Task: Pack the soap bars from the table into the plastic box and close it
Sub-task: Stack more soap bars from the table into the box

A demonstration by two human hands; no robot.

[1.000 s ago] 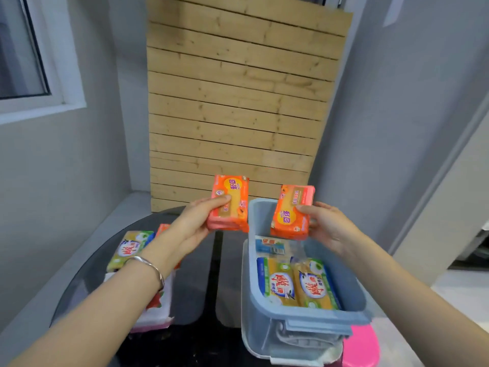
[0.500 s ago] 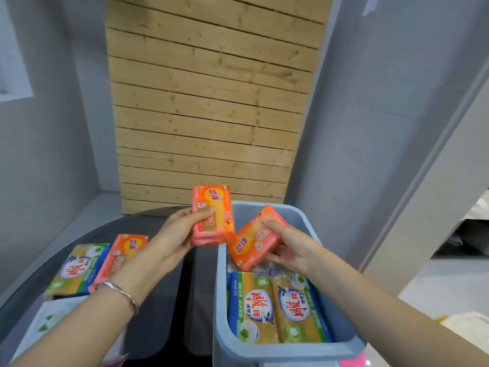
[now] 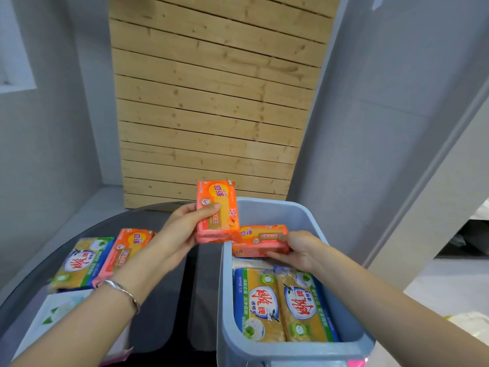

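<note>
My left hand [image 3: 176, 238] holds an orange soap bar [image 3: 217, 211] upright just left of the blue plastic box's [image 3: 264, 343] far corner. My right hand [image 3: 297, 250] grips a second orange soap bar [image 3: 260, 240], lying on its side inside the box at the far end. Two yellow-green soap bars [image 3: 284, 305] lie flat in the box nearer me. On the dark round table [image 3: 164, 300] to the left rest one more yellow-green bar [image 3: 82, 263] and one more orange bar [image 3: 127, 247].
A white packet with green leaf print [image 3: 53, 321] lies at the table's near left. A wooden slat panel [image 3: 211, 102] stands behind the table, with grey walls on both sides. Something pink [image 3: 356, 362] shows below the box's near edge.
My right hand turned its orange bar flat and lowered it into the far end of the box. My left hand kept its orange bar raised beside the box. The camera tilted down.
</note>
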